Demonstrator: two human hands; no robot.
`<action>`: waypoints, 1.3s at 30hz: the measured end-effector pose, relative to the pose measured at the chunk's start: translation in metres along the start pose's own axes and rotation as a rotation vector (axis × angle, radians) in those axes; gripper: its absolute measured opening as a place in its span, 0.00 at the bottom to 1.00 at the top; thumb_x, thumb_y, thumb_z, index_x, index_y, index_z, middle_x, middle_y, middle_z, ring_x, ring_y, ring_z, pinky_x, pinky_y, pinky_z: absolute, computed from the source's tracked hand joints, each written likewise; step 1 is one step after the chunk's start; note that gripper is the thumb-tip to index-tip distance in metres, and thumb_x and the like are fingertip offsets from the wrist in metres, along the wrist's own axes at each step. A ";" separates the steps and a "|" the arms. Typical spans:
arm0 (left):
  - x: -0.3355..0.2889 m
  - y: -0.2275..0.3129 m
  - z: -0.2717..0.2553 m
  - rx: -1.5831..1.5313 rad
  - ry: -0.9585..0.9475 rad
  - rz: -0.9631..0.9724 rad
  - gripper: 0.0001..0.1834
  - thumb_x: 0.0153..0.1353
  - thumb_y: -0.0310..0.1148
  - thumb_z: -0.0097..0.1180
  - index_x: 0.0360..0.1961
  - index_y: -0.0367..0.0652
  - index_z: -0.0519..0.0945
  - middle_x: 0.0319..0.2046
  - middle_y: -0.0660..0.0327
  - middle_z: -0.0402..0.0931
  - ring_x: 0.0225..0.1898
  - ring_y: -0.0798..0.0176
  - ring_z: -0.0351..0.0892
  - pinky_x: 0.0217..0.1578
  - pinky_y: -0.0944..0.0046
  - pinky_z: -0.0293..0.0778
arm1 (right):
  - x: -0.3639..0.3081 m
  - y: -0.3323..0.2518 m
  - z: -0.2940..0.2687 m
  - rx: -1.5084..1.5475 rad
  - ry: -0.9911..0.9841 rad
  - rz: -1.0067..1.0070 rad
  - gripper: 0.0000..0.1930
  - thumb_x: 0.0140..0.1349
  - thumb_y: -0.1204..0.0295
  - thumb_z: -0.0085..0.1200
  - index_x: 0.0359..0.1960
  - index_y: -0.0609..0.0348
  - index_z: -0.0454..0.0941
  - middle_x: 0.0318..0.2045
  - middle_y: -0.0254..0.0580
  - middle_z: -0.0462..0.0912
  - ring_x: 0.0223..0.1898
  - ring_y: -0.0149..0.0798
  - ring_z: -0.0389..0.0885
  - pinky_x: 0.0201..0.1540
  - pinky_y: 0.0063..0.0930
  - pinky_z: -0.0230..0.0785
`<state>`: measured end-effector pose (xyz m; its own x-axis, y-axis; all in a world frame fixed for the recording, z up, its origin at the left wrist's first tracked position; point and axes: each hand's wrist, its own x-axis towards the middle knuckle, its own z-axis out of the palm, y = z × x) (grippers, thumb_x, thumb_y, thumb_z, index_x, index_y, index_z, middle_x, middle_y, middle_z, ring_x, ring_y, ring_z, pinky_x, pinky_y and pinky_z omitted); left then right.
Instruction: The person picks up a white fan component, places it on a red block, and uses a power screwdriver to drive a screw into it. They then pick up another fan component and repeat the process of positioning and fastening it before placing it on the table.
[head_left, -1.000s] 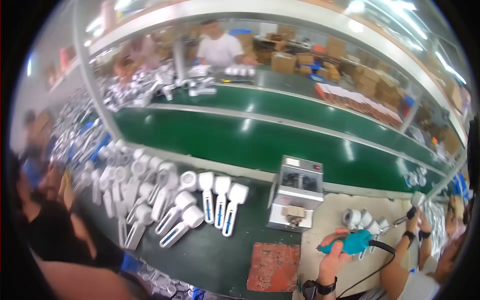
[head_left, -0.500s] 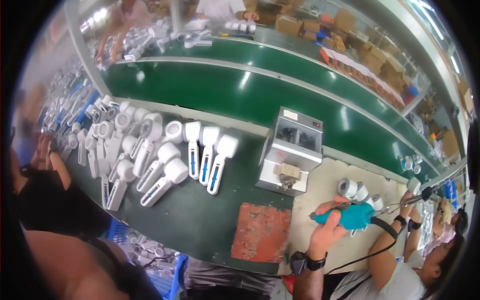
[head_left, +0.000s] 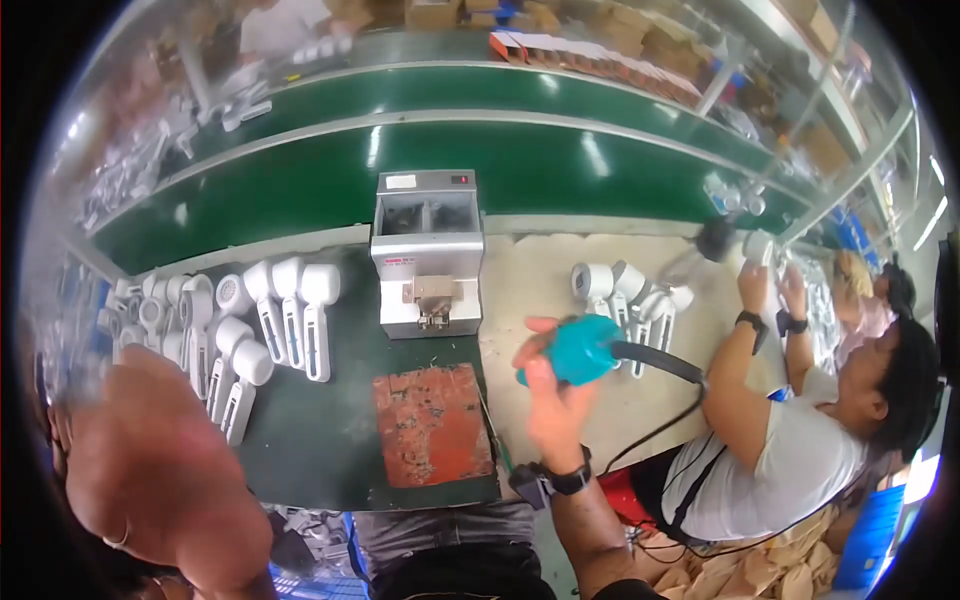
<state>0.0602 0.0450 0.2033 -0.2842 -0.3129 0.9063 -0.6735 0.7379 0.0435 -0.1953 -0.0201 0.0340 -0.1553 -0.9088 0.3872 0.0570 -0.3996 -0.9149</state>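
Observation:
My right hand point(head_left: 558, 395) is closed around a teal electric screwdriver point(head_left: 585, 350) with a thick black cable, held above the pale right part of the bench. Its tip end is blurred. At the left, a large blurred bare limb point(head_left: 165, 470) reaches up over the bench edge; I cannot make out my left hand or its fingers there. Beyond that limb stand white round-headed handheld devices point(head_left: 318, 285) with long slotted handles, several in a group. More of these devices point(head_left: 592, 283) lie just beyond my right hand.
A silver screw feeder point(head_left: 430, 260) stands mid-bench, with a worn red mat point(head_left: 432, 425) in front. A co-worker in a light shirt point(head_left: 780, 470) sits at the right. A green conveyor point(head_left: 540, 160) runs behind; a blue crate point(head_left: 870, 530) is at the lower right.
The view has swung to the right, so the bench items sit further left. My right hand still holds the electric screwdriver, now blurred by motion. The limb at the left reaches higher in the picture.

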 end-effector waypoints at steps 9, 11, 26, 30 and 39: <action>-0.004 0.040 0.084 -0.231 0.112 -0.325 0.23 0.64 0.48 0.56 0.42 0.35 0.76 0.32 0.59 0.75 0.25 0.69 0.72 0.27 0.68 0.67 | -0.049 -0.016 -0.074 -0.139 0.278 -0.007 0.37 0.58 0.43 0.62 0.50 0.69 0.71 0.28 0.37 0.77 0.29 0.31 0.75 0.29 0.22 0.65; 0.001 0.036 0.097 -0.240 0.106 -0.365 0.21 0.64 0.46 0.57 0.41 0.35 0.77 0.33 0.59 0.76 0.26 0.69 0.73 0.28 0.68 0.68 | -0.052 -0.018 -0.072 -0.147 0.243 0.025 0.39 0.56 0.40 0.62 0.49 0.69 0.73 0.27 0.36 0.76 0.29 0.31 0.75 0.29 0.22 0.65; -0.054 0.036 0.332 -0.455 -0.596 -0.677 0.22 0.61 0.47 0.63 0.35 0.34 0.80 0.24 0.53 0.78 0.28 0.57 0.80 0.33 0.60 0.74 | -0.061 -0.054 -0.105 -0.209 0.205 0.057 0.34 0.59 0.47 0.61 0.50 0.70 0.74 0.26 0.37 0.76 0.27 0.29 0.72 0.30 0.21 0.62; -0.065 0.050 0.376 -0.311 -0.734 -0.765 0.32 0.60 0.60 0.56 0.39 0.34 0.79 0.34 0.46 0.80 0.41 0.46 0.80 0.45 0.50 0.73 | -0.072 -0.056 -0.106 -0.253 0.170 0.106 0.31 0.61 0.50 0.58 0.50 0.70 0.74 0.27 0.38 0.77 0.28 0.30 0.73 0.30 0.21 0.63; -0.057 0.041 0.320 -0.339 -0.694 -0.652 0.19 0.56 0.42 0.61 0.39 0.37 0.77 0.35 0.52 0.78 0.37 0.45 0.78 0.39 0.49 0.74 | -0.074 -0.050 -0.106 -0.239 0.121 0.096 0.32 0.61 0.48 0.58 0.51 0.70 0.72 0.28 0.38 0.76 0.29 0.32 0.74 0.31 0.24 0.66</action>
<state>-0.1700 -0.0982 0.0189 -0.3369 -0.9148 0.2227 -0.6407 0.3961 0.6577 -0.2916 0.0798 0.0392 -0.2781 -0.9145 0.2939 -0.1551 -0.2592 -0.9533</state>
